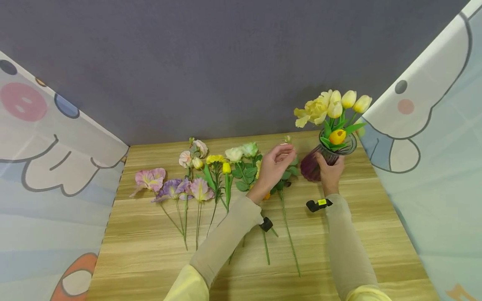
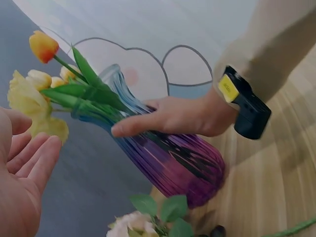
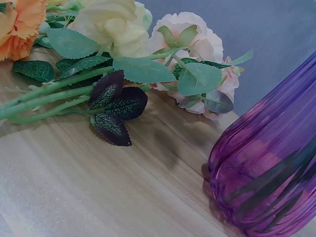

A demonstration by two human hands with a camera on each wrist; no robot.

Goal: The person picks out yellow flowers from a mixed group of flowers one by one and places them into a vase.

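Observation:
My right hand (image 1: 331, 172) grips the ribbed glass vase (image 1: 310, 165), purple at the base and bluish at the rim, thumb and fingers round its narrow upper part. The vase tilts. Out of its mouth stand several pale yellow tulips (image 1: 348, 99), an orange-yellow tulip (image 1: 337, 136) and a ruffled yellow flower (image 1: 318, 109); dark stems show through the glass. Left of the vase, my left hand (image 1: 274, 165) hovers with loosely bent fingers and holds nothing. In the left wrist view the left hand (image 2: 24, 173) shows its palm near the yellow blooms, apart from the vase.
On the wooden table (image 1: 150, 267) lie pink and purple irises (image 1: 171, 189), yellow tulips (image 1: 226, 168), whitish-green roses (image 1: 241, 153) and pale pink roses (image 3: 190, 39). Long green stems (image 1: 290, 238) reach towards the front. A grey wall (image 1: 211, 83) stands behind; printed cloths flank both sides.

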